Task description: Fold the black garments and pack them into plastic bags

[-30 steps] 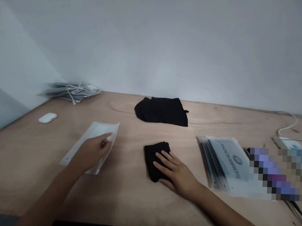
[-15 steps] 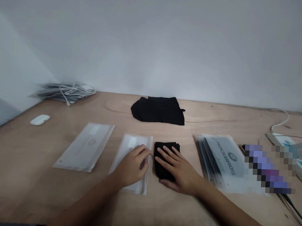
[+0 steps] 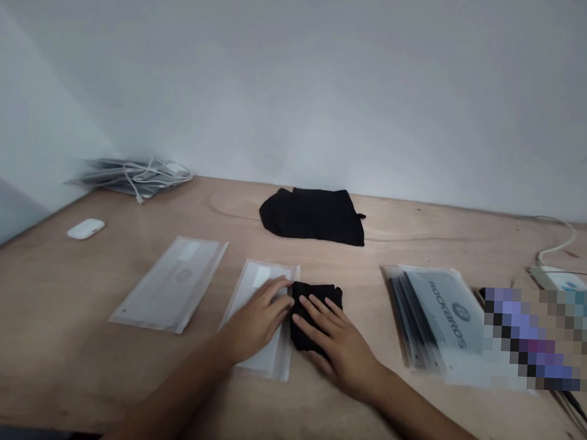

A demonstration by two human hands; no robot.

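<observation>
A folded black cloth [image 3: 314, 290] lies at the middle of the table, its left side over the right edge of a clear plastic bag [image 3: 280, 365]. My right hand [image 3: 341, 348] rests flat on the cloth with its fingers spread. My left hand [image 3: 255, 319] is above the plastic bag, its fingers bent and closed at the cloth's left edge; the exact fingertip grip is partly hidden. Another black cloth [image 3: 318, 214], larger and laid out flat with a small loop at its right side, is farther back.
A second plastic bag [image 3: 171, 286] lies to the left. Overlapping printed bags [image 3: 445, 311] are at right, beside a blurred-out device [image 3: 531, 340] and a power strip [image 3: 558, 278]. Far left are a white case [image 3: 85, 229] and a pile with white cables [image 3: 142, 174].
The folded black cloth has shifted left under my right hand, onto the plastic bag's edge. My left fingers now meet its left edge. The whole view has drifted slightly.
</observation>
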